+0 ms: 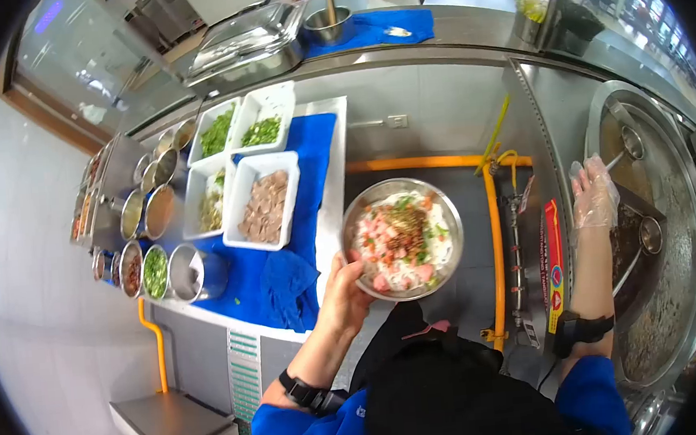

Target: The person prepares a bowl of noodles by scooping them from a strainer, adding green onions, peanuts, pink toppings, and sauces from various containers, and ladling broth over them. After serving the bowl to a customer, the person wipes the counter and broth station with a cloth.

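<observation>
My left hand (347,293) grips the rim of a metal bowl (403,239), thumb on the edge. In the bowl lie white noodles topped with pink meat pieces, brown sauce and green bits. My right hand (594,192) wears a clear plastic glove and is stretched out with its fingers extended, at the near edge of a big round pot (659,332). Close to its fingertips is the handle of a ladle (632,143). A second ladle (649,236) rests lower in the pot. Whether the gloved fingers touch the first handle is hard to see.
Left, a blue cloth (315,167) carries white tubs of sliced meat (265,208) and chopped greens (261,132). Metal canisters (197,272) of toppings stand beside them. A yellow pipe (496,263) runs between the counters. A steel chafing dish (249,45) and a pot (330,27) sit on the far ledge.
</observation>
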Motion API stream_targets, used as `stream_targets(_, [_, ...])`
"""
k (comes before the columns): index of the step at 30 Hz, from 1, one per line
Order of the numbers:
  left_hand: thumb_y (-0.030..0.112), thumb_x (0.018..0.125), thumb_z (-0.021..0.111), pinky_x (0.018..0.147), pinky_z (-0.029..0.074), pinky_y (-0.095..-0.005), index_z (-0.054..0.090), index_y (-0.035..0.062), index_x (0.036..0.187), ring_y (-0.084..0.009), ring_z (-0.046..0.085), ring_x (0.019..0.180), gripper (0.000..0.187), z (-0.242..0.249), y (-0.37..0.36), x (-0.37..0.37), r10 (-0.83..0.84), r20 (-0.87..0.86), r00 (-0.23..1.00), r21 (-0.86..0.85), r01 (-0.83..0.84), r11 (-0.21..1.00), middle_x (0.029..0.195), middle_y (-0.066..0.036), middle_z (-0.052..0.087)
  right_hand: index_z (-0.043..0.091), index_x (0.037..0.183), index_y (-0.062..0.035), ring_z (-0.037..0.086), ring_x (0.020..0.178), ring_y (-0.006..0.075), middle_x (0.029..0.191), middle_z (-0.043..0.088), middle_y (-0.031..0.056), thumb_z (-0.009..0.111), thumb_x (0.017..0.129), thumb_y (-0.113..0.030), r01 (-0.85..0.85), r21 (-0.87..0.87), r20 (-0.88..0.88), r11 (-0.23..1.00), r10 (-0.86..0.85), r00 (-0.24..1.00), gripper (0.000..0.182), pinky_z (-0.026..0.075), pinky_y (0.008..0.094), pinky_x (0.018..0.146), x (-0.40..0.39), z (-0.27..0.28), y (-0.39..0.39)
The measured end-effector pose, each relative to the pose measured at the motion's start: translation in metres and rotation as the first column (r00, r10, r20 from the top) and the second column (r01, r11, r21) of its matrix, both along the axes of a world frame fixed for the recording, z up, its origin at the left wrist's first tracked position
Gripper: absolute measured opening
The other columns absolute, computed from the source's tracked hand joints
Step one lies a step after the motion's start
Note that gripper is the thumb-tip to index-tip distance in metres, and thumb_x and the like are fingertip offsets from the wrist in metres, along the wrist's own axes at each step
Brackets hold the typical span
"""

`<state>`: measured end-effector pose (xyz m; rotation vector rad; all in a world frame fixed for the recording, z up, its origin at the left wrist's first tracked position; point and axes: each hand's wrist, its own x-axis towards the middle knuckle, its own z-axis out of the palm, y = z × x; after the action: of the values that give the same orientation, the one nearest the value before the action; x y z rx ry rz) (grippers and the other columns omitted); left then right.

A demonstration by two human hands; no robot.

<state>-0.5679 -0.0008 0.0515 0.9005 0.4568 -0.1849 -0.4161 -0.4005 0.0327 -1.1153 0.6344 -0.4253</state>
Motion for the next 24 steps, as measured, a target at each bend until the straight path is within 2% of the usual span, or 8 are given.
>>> stream_targets(3, [0.025,0.080,0.060,0.090,0.047,-0.0405,0.035,0.0062,0.130,-0.0261,0.052,0.111,0.058,-0.012,-0.007,0.006,0.027,0.076,0.997,0.047,-0.030,0.998,0.126,-0.013,0.047,0.050,0.125,-0.0057,0.051,0.102,0.0176,0.111,0.056,0.0059,0.063,0.084,-0.017,0.060,-0.005,0.164,0.998,-0.059,0.985,0.044,0.038,0.0340,0.092,-0.016,-0.045,-0.053])
stream_targets(5, [0.026,0.078,0.062,0.096,0.043,-0.0406,0.032,0.0043,0.134,-0.0272,0.050,0.115,0.067,-0.034,-0.002,0.010,-0.003,0.110,0.994,0.010,0.002,1.000,0.129,-0.013,0.045,0.057,0.113,-0.0091,0.052,0.091,0.0163,0.096,0.057,0.0020,0.065,0.082,-0.015,0.198,0.032,0.093,0.980,-0.200,0.975,0.032,0.040,0.0324,0.084,-0.036,-0.055,-0.064])
stream_targets(7, [0.027,0.078,0.062,0.097,0.043,-0.0409,0.033,0.0046,0.134,-0.0274,0.049,0.116,0.067,-0.063,0.009,0.031,-0.048,0.206,0.977,-0.045,0.058,0.997,0.127,-0.013,0.047,0.060,0.104,-0.0094,0.052,0.084,0.0163,0.089,0.055,0.0016,0.065,0.081,-0.015,0.100,-0.022,0.078,0.995,-0.098,0.992,0.024,0.041,0.0329,0.077,-0.053,-0.066,-0.077])
stream_targets(9, [0.028,0.078,0.061,0.090,0.049,-0.0401,0.035,0.0048,0.132,-0.0272,0.051,0.113,0.064,-0.082,0.004,0.061,-0.007,0.200,0.980,-0.062,0.020,0.998,0.126,-0.014,0.048,0.059,0.102,-0.0068,0.053,0.083,0.0173,0.091,0.055,0.0036,0.065,0.080,-0.016,0.202,0.030,-0.035,0.979,-0.200,0.979,0.025,0.043,0.0335,0.076,-0.050,-0.058,-0.073])
stream_targets(11, [0.026,0.079,0.059,0.082,0.054,-0.0394,0.036,0.0054,0.131,-0.0269,0.057,0.105,0.061,-0.068,-0.003,0.084,0.012,0.155,0.988,-0.065,-0.002,0.998,0.125,-0.014,0.049,0.064,0.099,-0.0112,0.052,0.065,0.0079,0.074,0.055,-0.0018,0.064,0.079,-0.011,0.353,0.069,-0.147,0.933,-0.340,0.929,0.020,0.043,0.0239,0.064,-0.044,-0.024,-0.050])
stream_targets(17, [0.023,0.076,0.062,0.089,0.048,-0.0396,0.038,0.0102,0.129,-0.0263,0.053,0.110,0.060,-0.075,-0.026,0.171,-0.090,0.127,0.988,-0.094,0.102,0.990,0.120,-0.009,0.049,0.040,0.133,-0.0084,0.055,0.086,0.0162,0.095,0.057,0.0039,0.064,0.076,-0.018,0.301,-0.170,-0.288,0.938,-0.339,0.896,0.063,0.046,0.0345,0.076,-0.048,-0.047,-0.086])
stream_targets(19, [0.022,0.076,0.062,0.084,0.051,-0.0391,0.042,0.0114,0.117,-0.0239,0.056,0.103,0.046,-0.071,-0.040,0.193,-0.104,0.147,0.984,-0.077,0.116,0.990,0.111,-0.007,0.051,0.053,0.106,-0.0100,0.052,0.080,0.0147,0.089,0.054,0.0013,0.060,0.079,-0.013,0.228,-0.037,-0.320,0.973,-0.227,0.920,0.028,0.046,0.0339,0.079,-0.053,-0.057,-0.092])
stream_targets(24, [0.020,0.078,0.060,0.077,0.055,-0.0386,0.041,0.0122,0.106,-0.0239,0.059,0.095,0.034,-0.053,-0.091,0.259,-0.209,0.162,0.964,-0.129,0.230,0.964,0.108,-0.007,0.051,0.043,0.110,-0.0030,0.051,0.081,0.0215,0.101,0.052,0.0120,0.056,0.085,-0.019,0.283,0.460,-0.150,0.842,-0.241,0.959,0.032,0.047,0.0392,0.074,-0.027,-0.060,-0.105])
